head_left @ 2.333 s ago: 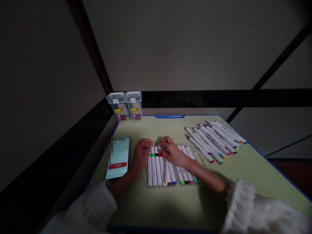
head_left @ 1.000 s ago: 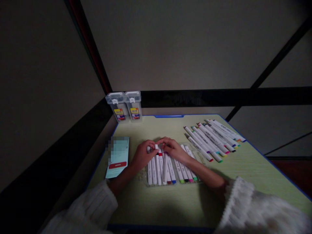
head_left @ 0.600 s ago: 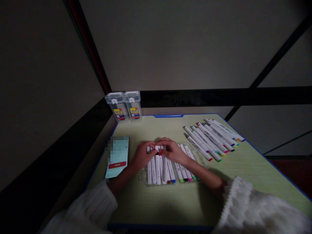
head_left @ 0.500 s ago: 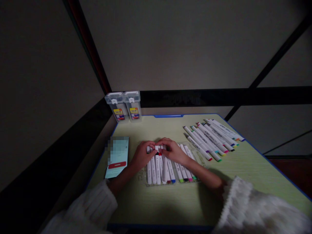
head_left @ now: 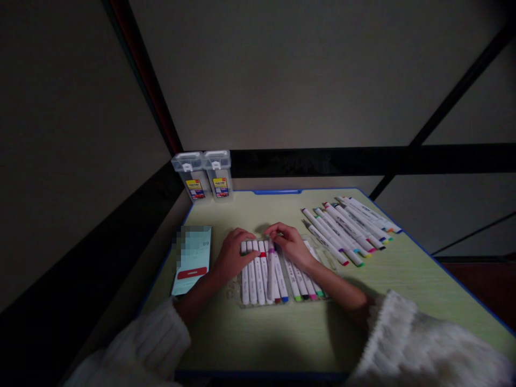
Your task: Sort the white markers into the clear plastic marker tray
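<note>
A clear plastic tray (head_left: 261, 305) holds several white markers in two compartments. My left hand (head_left: 234, 255) rests over the upper left of the tray, its thumb and fingers apart, with the thumb lying across the marker caps. No marker shows in its grasp. My right hand (head_left: 291, 247) has its fingers closed around the upper end of a purple-banded marker (head_left: 271, 277), which lies slightly slanted in the left compartment. Beside it is a red-banded marker (head_left: 263, 274). The upper ends of some markers in the right compartment are hidden under my right hand.
Loose white markers (head_left: 342, 231) with coloured ends lie fanned out at the table's right. A phone (head_left: 193, 258) with a lit screen lies on the left. Two clear lidded boxes (head_left: 221, 180) stand at the back left. The table (head_left: 258, 344) has a blue edge.
My hands, earlier meeting over the black- and red-banded caps, have come apart. My right hand has shifted right onto the purple-banded marker. My left thumb and fingers have spread.
</note>
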`<state>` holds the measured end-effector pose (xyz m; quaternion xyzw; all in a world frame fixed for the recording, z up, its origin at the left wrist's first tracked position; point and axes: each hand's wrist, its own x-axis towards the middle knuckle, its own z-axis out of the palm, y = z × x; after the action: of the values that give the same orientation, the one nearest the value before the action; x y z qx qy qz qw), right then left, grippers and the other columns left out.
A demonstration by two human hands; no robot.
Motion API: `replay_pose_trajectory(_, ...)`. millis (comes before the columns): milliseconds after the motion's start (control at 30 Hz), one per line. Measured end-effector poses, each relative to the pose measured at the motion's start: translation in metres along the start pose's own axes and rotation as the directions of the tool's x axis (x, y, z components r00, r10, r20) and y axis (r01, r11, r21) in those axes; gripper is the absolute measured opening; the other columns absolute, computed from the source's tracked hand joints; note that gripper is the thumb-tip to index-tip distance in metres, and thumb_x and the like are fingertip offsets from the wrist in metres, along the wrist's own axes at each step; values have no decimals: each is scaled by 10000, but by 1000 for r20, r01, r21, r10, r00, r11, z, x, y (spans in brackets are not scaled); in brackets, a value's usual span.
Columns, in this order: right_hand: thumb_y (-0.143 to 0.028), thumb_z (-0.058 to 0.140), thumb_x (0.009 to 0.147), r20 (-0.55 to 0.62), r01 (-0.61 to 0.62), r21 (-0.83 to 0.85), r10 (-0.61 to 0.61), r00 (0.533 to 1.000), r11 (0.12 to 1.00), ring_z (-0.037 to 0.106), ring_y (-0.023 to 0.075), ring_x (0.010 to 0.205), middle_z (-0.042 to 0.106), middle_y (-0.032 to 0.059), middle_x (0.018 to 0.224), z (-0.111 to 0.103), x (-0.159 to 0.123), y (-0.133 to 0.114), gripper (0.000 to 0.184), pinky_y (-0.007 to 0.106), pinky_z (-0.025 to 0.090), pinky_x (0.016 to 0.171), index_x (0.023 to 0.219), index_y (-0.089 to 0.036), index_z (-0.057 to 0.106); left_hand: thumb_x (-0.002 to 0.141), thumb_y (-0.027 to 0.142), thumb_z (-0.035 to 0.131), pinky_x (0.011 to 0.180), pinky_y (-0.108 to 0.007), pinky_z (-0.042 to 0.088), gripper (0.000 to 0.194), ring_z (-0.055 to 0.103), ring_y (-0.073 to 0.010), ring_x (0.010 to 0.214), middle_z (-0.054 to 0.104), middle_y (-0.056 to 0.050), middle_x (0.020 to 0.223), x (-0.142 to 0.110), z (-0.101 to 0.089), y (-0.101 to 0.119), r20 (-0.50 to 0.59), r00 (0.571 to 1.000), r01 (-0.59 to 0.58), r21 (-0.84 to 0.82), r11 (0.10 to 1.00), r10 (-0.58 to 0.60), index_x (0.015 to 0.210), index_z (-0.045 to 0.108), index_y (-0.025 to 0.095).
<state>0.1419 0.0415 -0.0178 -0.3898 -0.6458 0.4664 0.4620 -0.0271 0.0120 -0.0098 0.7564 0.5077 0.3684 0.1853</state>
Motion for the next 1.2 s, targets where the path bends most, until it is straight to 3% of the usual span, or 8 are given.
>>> replay_pose_trajectory(200,-181,481,669,-51,-34,111,40,998,993,479,125,626,544,0,671,-2,3,2,95,262,362,605,711,-165,565,523,303,741,727,-335,391,411,477,-219,811,509,-18,809,-6,-13,4,121,991,-72,137,988,55,910,632,218)
replay_pose_trajectory(367,-180,492,657,-40,-48,135,53,998,990,474,121,611,541,-5,653,-1,2,1,88,260,356,597,705,-163,564,512,345,746,708,-328,394,527,480,-219,805,491,-18,811,-8,-15,3,220,975,-87,206,975,40,1003,606,215)
replay_pose_trajectory(600,-142,479,624,-26,-53,153,58,998,987,463,112,600,542,-9,651,-1,3,4,116,252,339,589,701,-151,566,512,354,747,746,-319,389,492,498,-214,836,514,-26,852,-7,-10,3,310,951,-51,218,975,-20,955,620,181)
replay_pose_trajectory(867,-109,478,630,18,-46,118,45,999,992,459,106,585,522,-19,625,-2,3,4,118,246,346,577,702,-149,562,524,357,740,758,-318,380,482,509,-210,840,527,-21,851,-7,-12,5,320,946,-37,232,972,-41,956,614,187)
replay_pose_trajectory(967,-109,495,659,81,-31,62,26,996,998,473,113,597,520,-13,627,-10,4,-1,99,255,364,588,713,-144,571,530,364,736,753,-314,381,492,513,-205,830,525,-20,854,-8,-12,5,317,947,-31,233,972,-45,969,605,186)
replay_pose_trajectory(1033,-115,474,710,199,62,-93,-43,979,994,488,126,636,528,7,673,-19,4,-5,127,271,383,604,755,-145,589,531,364,735,748,-305,383,491,515,-199,821,523,-16,847,-8,-11,5,316,948,-30,230,973,-46,970,602,188)
replay_pose_trajectory(1133,-44,427,733,391,290,-249,-178,903,924,502,151,815,541,50,855,-33,3,-12,239,322,396,741,807,-165,619,529,353,738,743,-298,384,485,517,-194,810,524,-13,837,-7,-11,5,315,948,-31,226,974,-43,964,603,185)
replay_pose_trajectory(1200,-11,422,728,460,363,-304,-198,866,881,494,157,868,529,60,908,-39,2,-16,282,347,384,803,840,-172,624,530,347,738,741,-297,385,479,519,-192,805,527,-12,836,-7,-11,5,315,948,-32,223,974,-41,960,604,186)
